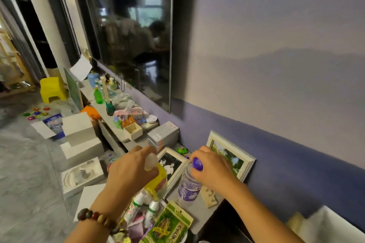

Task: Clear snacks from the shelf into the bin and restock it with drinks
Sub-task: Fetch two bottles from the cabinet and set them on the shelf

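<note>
My left hand (131,171) grips the top of a yellow-labelled drink bottle (158,183) with a pale cap, held above the low grey shelf (195,221). My right hand (213,167) holds the purple cap of a clear purple-labelled bottle (187,187), which stands upright on the shelf. Below the hands lies a pile of snacks: a green snack packet (169,225) and two small white-capped bottles (138,205).
Two framed pictures (231,156) lean against the purple wall behind the bottles. Grey boxes (164,136), a small wooden box (133,131) and bagged items crowd the shelf further back. White boxes (79,144) and a yellow stool (52,89) stand on the floor at left.
</note>
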`<action>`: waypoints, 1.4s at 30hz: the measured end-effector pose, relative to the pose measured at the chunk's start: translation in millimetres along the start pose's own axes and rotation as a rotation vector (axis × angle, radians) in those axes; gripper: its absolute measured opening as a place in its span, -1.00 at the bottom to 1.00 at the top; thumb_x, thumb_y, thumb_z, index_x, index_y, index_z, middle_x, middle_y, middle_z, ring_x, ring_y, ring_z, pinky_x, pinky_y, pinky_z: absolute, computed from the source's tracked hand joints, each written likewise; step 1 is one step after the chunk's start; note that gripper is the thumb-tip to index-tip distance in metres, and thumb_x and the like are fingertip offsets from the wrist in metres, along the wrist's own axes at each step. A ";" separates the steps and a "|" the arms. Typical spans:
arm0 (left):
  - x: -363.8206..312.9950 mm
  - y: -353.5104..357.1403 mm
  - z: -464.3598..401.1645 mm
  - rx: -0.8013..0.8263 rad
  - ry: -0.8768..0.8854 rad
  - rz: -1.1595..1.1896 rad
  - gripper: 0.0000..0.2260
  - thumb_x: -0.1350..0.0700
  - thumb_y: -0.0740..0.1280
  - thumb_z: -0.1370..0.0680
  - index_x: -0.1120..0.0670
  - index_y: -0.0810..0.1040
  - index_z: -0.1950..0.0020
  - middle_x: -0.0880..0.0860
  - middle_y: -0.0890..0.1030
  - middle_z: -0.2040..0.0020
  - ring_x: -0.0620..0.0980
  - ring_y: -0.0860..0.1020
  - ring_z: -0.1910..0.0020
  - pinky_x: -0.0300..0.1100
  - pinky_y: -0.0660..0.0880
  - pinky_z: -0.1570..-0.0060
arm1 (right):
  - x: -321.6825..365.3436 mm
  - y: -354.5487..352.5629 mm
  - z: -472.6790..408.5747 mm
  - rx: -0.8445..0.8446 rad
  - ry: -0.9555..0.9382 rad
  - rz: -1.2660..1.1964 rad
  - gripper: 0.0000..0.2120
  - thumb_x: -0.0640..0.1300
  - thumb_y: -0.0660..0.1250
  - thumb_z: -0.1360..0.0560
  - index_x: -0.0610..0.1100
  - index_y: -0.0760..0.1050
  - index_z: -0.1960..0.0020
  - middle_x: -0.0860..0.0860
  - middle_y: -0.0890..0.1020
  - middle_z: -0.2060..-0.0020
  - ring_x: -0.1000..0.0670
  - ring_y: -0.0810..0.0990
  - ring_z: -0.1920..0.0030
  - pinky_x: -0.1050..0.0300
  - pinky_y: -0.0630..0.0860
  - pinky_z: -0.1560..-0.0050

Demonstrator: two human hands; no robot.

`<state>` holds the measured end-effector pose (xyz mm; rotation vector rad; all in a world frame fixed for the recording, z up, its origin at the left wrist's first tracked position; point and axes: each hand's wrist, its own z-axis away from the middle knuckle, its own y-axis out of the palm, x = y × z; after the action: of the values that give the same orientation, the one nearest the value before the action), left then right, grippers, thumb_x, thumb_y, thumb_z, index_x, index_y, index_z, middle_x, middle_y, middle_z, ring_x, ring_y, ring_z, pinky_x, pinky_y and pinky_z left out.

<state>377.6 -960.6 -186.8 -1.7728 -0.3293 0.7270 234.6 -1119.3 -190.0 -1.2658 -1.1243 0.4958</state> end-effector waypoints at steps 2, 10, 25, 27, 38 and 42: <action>-16.9 -16.5 0.4 -0.018 0.063 0.021 -0.66 -0.10 0.36 -0.38 -0.16 0.43 -0.13 -0.04 0.56 -0.08 0.07 0.59 0.14 -0.11 0.53 0.27 | 2.8 -23.0 16.5 -0.035 0.037 -0.012 -0.82 -0.02 0.31 -0.43 -0.02 0.45 0.00 0.01 0.47 0.00 -0.04 0.51 0.09 0.12 0.45 0.15; -90.4 -64.0 8.9 -0.059 0.313 0.055 -0.69 -0.13 0.34 -0.41 -0.16 0.43 -0.13 -0.04 0.58 -0.04 -0.02 0.54 0.11 -0.20 0.41 0.25 | 3.1 -98.8 86.6 -0.221 0.146 -0.004 -0.81 -0.03 0.33 -0.42 0.00 0.45 -0.02 0.05 0.50 -0.01 0.02 0.45 0.14 0.33 0.30 0.34; -310.3 -44.5 77.9 0.105 0.785 0.130 -0.67 -0.11 0.38 -0.38 -0.13 0.46 -0.12 0.01 0.58 -0.07 0.12 0.57 0.02 -0.12 0.44 0.15 | -89.8 -190.4 305.2 -0.555 0.570 -0.087 -0.84 -0.09 0.39 -0.33 0.01 0.49 0.11 0.05 0.55 0.07 -0.04 0.56 0.10 0.00 0.54 0.08; -351.8 -29.3 97.4 0.143 0.846 0.152 -0.65 -0.10 0.38 -0.38 -0.13 0.46 -0.14 0.01 0.58 -0.09 0.11 0.57 0.00 -0.11 0.46 0.12 | -111.1 -198.5 349.6 -0.564 0.641 -0.054 -0.87 -0.09 0.39 -0.34 0.02 0.46 0.15 0.06 0.52 0.11 -0.03 0.55 0.14 0.01 0.54 0.11; -580.5 71.3 224.5 0.421 1.018 0.268 -0.65 -0.06 0.43 -0.33 -0.12 0.45 -0.07 -0.03 0.55 -0.03 0.03 0.55 0.08 -0.10 0.55 0.14 | -238.9 -227.4 578.9 -0.467 0.963 0.163 -0.83 -0.06 0.37 -0.36 -0.06 0.48 0.07 0.00 0.51 0.04 -0.07 0.57 0.05 0.13 0.40 0.20; -632.5 109.5 250.4 0.517 1.048 0.242 -0.62 -0.05 0.46 -0.30 -0.09 0.46 -0.06 -0.05 0.53 -0.03 0.00 0.54 0.07 -0.17 0.49 0.19 | -271.6 -226.7 631.3 -0.486 1.042 0.130 -0.84 -0.06 0.35 -0.41 -0.10 0.46 0.06 -0.02 0.49 0.07 -0.06 0.59 0.11 0.01 0.59 0.09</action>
<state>-280.5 -1158.8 -138.2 -1.4668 0.7254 -0.0405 -487.6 -1098.8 -148.5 -1.7072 -0.2626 -0.3776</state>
